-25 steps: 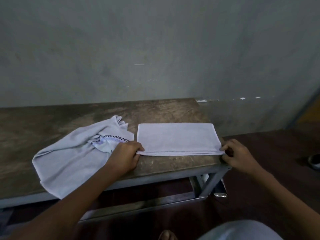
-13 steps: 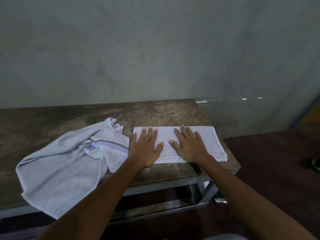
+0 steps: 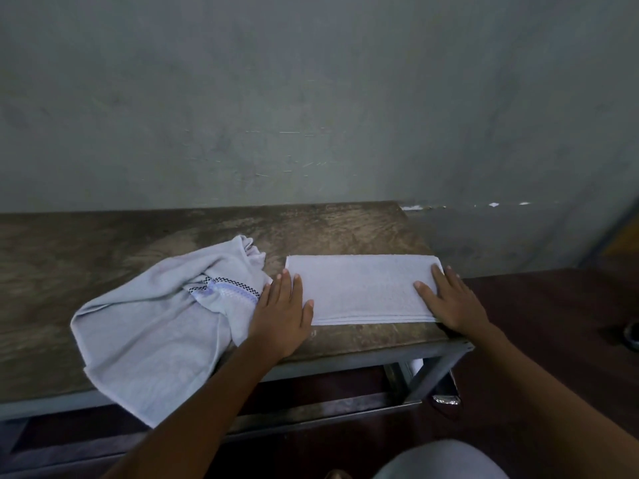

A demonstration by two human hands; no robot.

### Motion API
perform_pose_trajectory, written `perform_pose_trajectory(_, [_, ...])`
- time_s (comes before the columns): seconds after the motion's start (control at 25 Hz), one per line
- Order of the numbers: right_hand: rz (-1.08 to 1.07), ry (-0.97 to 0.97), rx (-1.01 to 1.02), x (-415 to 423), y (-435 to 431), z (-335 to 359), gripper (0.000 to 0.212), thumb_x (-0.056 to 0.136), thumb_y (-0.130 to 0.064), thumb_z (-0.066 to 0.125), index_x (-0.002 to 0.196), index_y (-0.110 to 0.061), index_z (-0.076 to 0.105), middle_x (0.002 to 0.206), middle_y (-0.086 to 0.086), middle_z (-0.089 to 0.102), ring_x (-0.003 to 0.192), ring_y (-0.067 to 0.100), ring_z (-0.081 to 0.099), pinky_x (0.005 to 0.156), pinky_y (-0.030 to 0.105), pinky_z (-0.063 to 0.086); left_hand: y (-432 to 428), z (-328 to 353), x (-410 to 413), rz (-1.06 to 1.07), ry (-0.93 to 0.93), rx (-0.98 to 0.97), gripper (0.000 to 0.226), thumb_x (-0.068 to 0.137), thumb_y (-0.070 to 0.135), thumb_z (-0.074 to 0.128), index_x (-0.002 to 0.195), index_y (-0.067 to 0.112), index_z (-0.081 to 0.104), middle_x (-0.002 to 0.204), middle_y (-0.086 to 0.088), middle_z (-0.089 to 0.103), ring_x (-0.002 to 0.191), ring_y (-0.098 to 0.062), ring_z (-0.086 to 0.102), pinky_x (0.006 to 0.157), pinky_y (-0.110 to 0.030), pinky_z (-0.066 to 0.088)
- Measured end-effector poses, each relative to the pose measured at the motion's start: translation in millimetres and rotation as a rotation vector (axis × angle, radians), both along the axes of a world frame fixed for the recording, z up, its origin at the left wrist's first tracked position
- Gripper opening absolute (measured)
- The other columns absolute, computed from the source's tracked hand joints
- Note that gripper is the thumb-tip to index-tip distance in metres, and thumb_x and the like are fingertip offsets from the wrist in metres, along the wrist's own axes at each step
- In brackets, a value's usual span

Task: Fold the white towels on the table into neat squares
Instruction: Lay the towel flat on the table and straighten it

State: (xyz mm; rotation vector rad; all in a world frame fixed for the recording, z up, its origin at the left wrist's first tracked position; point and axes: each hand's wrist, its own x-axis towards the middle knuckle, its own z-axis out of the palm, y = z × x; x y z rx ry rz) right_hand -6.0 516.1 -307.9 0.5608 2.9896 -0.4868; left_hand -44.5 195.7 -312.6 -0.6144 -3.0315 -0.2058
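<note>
— Where does the folded white terry towel [image 3: 359, 288] lie?
— Flat on the worn brown wooden table [image 3: 138, 236], near its right end. It is a long rectangle, its layered edges facing the person.
— And the hands?
— The left hand [image 3: 281, 312] lies flat at that towel's left end, fingers straight, thumb touching the near left corner. The right hand [image 3: 453, 302] presses flat on the right end, fingers straight. Neither grips anything.
— Anything else?
— A crumpled white towel with a black-checked, lilac band [image 3: 155, 326] lies just to the left, touching the left hand, one corner hanging over the table's front edge. A grey plaster wall [image 3: 311, 98] stands behind.
</note>
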Motion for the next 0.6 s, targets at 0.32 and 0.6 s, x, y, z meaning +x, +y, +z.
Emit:
perform_pose_trajectory(0.32, [-0.043, 0.241, 0.358, 1, -8, 21, 0.065, 0.087, -0.048, 0.021, 0.124, -0.003, 0.049, 0.128, 0.022, 0.052, 0.120, 0.038, 0.048, 0.105, 0.054, 0.030, -5, 11, 17, 0.144, 0.062, 0.026, 0.065, 0.090, 0.038, 0.015, 0.134, -0.001, 0.043, 0.135, -0.022, 0.049, 0.125, -0.033, 0.046, 0.103, -0.044, 0.038])
perform_pose_trajectory(0.6, [0.540, 0.038, 0.055, -99, -144, 62, 0.030, 0.096, -0.024, 0.040, 0.116, -0.022, 0.062, 0.125, 0.002, 0.061, 0.119, 0.023, 0.050, 0.108, 0.046, 0.020, -12, 24, 35, 0.424, -0.129, 0.344, 0.040, 0.092, 0.046, 0.047, 0.107, 0.010, 0.055, 0.109, -0.011, 0.061, 0.103, -0.030, 0.059, 0.082, -0.039, 0.047])
